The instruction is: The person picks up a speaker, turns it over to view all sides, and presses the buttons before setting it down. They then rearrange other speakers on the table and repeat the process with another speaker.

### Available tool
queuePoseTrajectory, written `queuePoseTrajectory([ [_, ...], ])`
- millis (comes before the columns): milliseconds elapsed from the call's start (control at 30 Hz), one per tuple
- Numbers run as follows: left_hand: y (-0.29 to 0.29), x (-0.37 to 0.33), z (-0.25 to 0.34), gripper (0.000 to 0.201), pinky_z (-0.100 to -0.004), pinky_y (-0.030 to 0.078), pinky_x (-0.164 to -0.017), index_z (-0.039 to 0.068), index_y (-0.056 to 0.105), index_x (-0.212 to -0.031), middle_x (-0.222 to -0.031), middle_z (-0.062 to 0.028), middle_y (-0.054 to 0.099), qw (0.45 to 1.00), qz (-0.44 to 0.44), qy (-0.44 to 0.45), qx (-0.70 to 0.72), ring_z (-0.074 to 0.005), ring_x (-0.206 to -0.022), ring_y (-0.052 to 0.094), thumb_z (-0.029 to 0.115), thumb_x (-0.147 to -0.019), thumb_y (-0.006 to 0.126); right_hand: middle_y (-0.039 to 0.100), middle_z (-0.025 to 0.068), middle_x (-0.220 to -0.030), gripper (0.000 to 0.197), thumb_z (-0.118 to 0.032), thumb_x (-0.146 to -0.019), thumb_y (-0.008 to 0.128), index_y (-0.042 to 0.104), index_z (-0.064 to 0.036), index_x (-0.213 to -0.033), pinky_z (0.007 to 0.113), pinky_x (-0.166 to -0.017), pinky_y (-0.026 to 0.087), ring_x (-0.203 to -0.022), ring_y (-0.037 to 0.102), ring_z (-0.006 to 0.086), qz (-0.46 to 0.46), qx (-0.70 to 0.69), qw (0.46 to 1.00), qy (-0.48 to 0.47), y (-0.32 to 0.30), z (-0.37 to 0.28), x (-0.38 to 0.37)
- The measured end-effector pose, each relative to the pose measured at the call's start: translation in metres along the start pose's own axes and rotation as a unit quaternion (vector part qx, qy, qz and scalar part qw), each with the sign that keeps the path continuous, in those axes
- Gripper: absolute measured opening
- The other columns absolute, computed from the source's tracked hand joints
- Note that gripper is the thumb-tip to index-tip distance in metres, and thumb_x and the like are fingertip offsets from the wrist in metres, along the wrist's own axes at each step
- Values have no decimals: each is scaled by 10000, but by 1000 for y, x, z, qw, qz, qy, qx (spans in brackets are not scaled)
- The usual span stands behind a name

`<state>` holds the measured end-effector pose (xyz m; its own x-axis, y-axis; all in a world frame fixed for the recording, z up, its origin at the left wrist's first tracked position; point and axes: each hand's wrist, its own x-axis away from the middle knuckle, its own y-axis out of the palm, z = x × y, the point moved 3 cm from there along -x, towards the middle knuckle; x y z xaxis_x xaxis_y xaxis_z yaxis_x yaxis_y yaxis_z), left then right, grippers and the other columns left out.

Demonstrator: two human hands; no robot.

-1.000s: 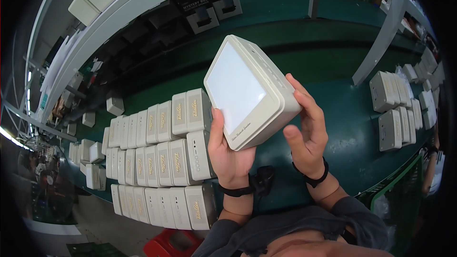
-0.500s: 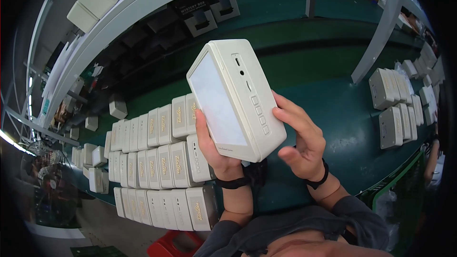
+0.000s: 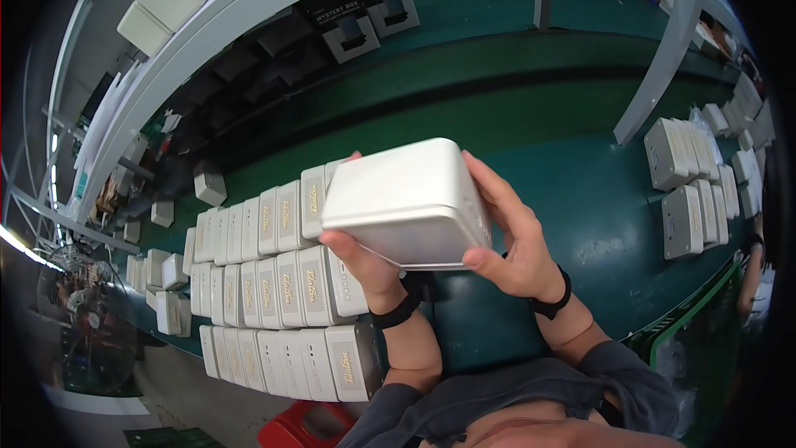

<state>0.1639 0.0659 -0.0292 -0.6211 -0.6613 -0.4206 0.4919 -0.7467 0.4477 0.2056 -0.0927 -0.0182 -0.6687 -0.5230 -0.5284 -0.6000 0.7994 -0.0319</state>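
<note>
A cream box-shaped electronic device with a screen (image 3: 394, 182) is held up in front of me between both hands. Its plain smooth face is turned upward, and the pale screen tilts down toward my body. My left hand (image 3: 371, 272) grips the left end, thumb by the lower edge and a fingertip showing over the far edge. Around the right end, where the ports and buttons show only slantwise, curls my right hand (image 3: 524, 245), its thumb at the lower corner. Each wrist wears a black band. The hands hide part of the nearest stacked devices.
Rows of similar cream devices (image 3: 269, 294) stand at the left on the green table (image 3: 580, 224). More stacked units (image 3: 684, 220) are at the right. A grey post (image 3: 663, 66) rises beyond, dark cartons (image 3: 348, 29) lie far back, and a green crate (image 3: 663, 340) is at right.
The device has been lowered and turned, so its plain face is up and its button side points right. My right hand has closed round its right end.
</note>
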Motion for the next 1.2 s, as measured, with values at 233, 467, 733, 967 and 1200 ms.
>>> queuePoseTrajectory([
  [233,-11,6,-4,1024,-332,441,-841,-26,486,-1192,-1142,-156,522,981,-29,124,-146,-222,-1002,541,859,-717,285,456,184,-1317,957,-568,-716,686,335,56,-1351,343,-1005,353,-1201,470,255,41,-41,998,-3,-2,10,1],
  [467,1,9,15,1067,-347,446,-850,-17,451,-1256,-1190,-205,514,969,-62,115,-211,-243,-1011,557,873,-680,331,522,164,-1220,867,-514,-737,709,394,60,-1305,322,-960,384,-1115,523,237,67,-68,995,-24,-7,13,5],
  [733,19,15,15,1009,-469,398,-985,24,292,-1372,-1315,-306,409,985,-160,38,-57,-343,-1171,491,715,-699,588,562,132,-1148,763,-547,-841,564,417,55,-1286,285,-888,426,-1051,545,187,70,-186,977,75,-12,21,2],
  [967,24,16,15,889,-480,362,-1013,30,377,-1317,-1233,-287,500,984,-157,76,41,-353,-1171,494,613,-708,660,574,137,-1132,625,-489,-942,409,439,41,-1271,283,-871,451,-1025,563,178,35,-295,931,212,-2,25,0],
  [1200,10,16,12,801,-502,406,-959,10,542,-1118,-1085,-255,596,982,-133,90,97,-353,-1056,567,718,-744,504,578,103,-1144,505,-425,-970,380,457,-17,-1256,275,-866,463,-1000,570,155,-9,-505,786,358,29,27,-1],
])
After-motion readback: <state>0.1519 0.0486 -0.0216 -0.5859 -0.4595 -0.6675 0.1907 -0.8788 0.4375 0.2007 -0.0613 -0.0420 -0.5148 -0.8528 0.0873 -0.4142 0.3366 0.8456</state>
